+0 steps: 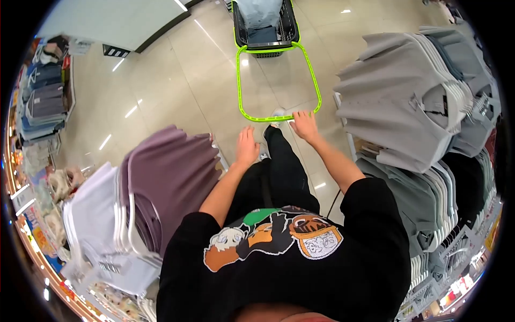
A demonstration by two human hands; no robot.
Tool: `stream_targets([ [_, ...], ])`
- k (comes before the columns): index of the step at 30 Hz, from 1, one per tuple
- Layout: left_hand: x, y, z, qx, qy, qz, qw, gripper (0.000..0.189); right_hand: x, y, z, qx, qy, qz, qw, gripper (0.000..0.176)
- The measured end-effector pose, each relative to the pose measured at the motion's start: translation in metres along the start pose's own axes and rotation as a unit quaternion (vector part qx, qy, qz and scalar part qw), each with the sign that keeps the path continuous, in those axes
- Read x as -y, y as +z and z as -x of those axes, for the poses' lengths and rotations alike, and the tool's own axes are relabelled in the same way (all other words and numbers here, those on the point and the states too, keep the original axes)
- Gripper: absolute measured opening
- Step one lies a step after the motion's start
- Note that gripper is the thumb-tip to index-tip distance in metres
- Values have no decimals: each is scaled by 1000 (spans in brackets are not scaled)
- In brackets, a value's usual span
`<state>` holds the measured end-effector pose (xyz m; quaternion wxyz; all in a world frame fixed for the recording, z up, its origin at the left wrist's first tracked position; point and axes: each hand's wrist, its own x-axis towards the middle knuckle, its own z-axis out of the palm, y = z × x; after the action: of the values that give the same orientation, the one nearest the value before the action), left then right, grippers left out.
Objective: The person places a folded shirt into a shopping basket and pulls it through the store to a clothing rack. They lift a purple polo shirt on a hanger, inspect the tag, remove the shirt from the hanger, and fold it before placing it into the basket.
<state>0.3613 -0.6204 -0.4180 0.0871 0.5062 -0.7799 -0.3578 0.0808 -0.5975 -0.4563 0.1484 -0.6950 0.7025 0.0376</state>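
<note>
My right hand (303, 126) is closed around the right end of the lime-green handle (240, 86) of a shopping basket trolley. Farther ahead on the floor is its black basket (290, 24), with a grey plastic-wrapped item (259, 12) and a dark folded cloth item (262, 35) inside. My left hand (247, 146) is held low and free, short of the handle's left corner, with its fingers loosely extended and nothing visible in them.
Mauve shirts (171, 177) and white shirts (96, 206) hang close on my left. On my right are grey shirts (394, 96) and dark green shirts (397, 188). Pale glossy floor tiles (182, 80) lie between the racks. Folded clothes (45, 102) sit on a far-left shelf.
</note>
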Motion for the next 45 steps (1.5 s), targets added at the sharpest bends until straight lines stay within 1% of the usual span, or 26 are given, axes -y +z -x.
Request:
stream_targets([
  [5, -24, -16, 20, -64, 5, -28, 998, 72, 2, -51, 21, -32, 6, 6, 999, 43],
  [7, -34, -18, 25, -85, 23, -37, 995, 74, 4, -69, 39, 7, 14, -8, 1000, 45],
  [8, -40, -18, 31, -82, 27, -37, 996, 74, 6, -77, 53, 7, 19, -9, 1000, 45],
  [11, -54, -18, 36, -53, 67, -78, 993, 73, 7, -93, 84, 14, 23, -14, 1000, 48],
  [13, -65, -10, 47, 6, 79, -104, 991, 67, 3, -103, 104, 84, 25, -45, 995, 54],
  [14, -69, -6, 55, 11, 91, -102, 991, 67, 1, -107, 118, 81, 37, -44, 995, 54],
  [16, -79, -1, 68, 97, 103, -102, 985, 51, -3, -121, 142, 66, 15, -80, 995, 54],
  [17, -85, 3, 76, 100, 112, -100, 984, 51, -8, -128, 152, 77, 11, -95, 992, 57],
  [19, -101, 5, 80, 107, 134, -73, 982, 39, -16, -139, 167, 87, 15, -109, 990, 57],
  [20, -109, 8, 85, 113, 138, -71, 981, 39, -18, -142, 180, 106, 13, -125, 986, 58],
  [22, -144, -2, 89, 193, 47, -26, 980, 42, -26, -147, 199, 95, 10, -141, 985, 58],
  [23, -147, 1, 94, 164, 88, -9, 982, 52, -31, -146, 208, 86, 13, -155, 984, 60],
  [26, -164, 1, 105, 178, 85, -16, 980, 57, -40, -145, 235, 56, 12, -174, 983, 63],
  [27, -162, 10, 111, 189, 72, 24, 979, 67, -38, -160, 243, 100, 17, -188, 977, 62],
  [28, -158, 23, 116, 189, 67, 22, 979, 67, -37, -167, 249, 145, 19, -203, 968, 62],
  [30, -156, 43, 128, 189, 37, -29, 981, 72, -46, -163, 263, 155, 4, -214, 965, 63],
  [31, -163, 47, 139, 177, 60, -21, 982, 76, -51, -159, 269, 193, -12, -218, 957, 64],
  [32, -157, 60, 145, 205, 81, -40, 975, 72, -54, -154, 274, 231, -27, -223, 947, 65],
  [33, -157, 64, 147, 215, 93, -38, 971, 70, -59, -168, 273, 340, -4, -270, 901, 76],
  [34, -157, 68, 152, 230, 103, -34, 967, 67, -66, -171, 275, 347, -3, -276, 897, 76],
  [36, -156, 73, 154, 200, 134, -14, 971, 63, -82, -174, 278, 349, -55, -172, 920, 84],
  [37, -156, 76, 154, 190, 136, -17, 972, 60, -87, -178, 279, 334, -62, -164, 926, 89],
  [38, -155, 77, 153, 187, 127, -17, 974, 60, -89, -176, 278, 338, -71, -163, 924, 89],
  [40, -156, 71, 150, 170, 198, -23, 965, 37, -90, -170, 274, 365, -66, -153, 916, 89],
  [44, -157, 51, 141, 192, 183, -30, 964, 47, -77, -146, 279, 371, -66, -156, 913, 87],
  [45, -154, 46, 137, 182, 178, -30, 967, 51, -70, -144, 280, 323, -67, -170, 928, 81],
])
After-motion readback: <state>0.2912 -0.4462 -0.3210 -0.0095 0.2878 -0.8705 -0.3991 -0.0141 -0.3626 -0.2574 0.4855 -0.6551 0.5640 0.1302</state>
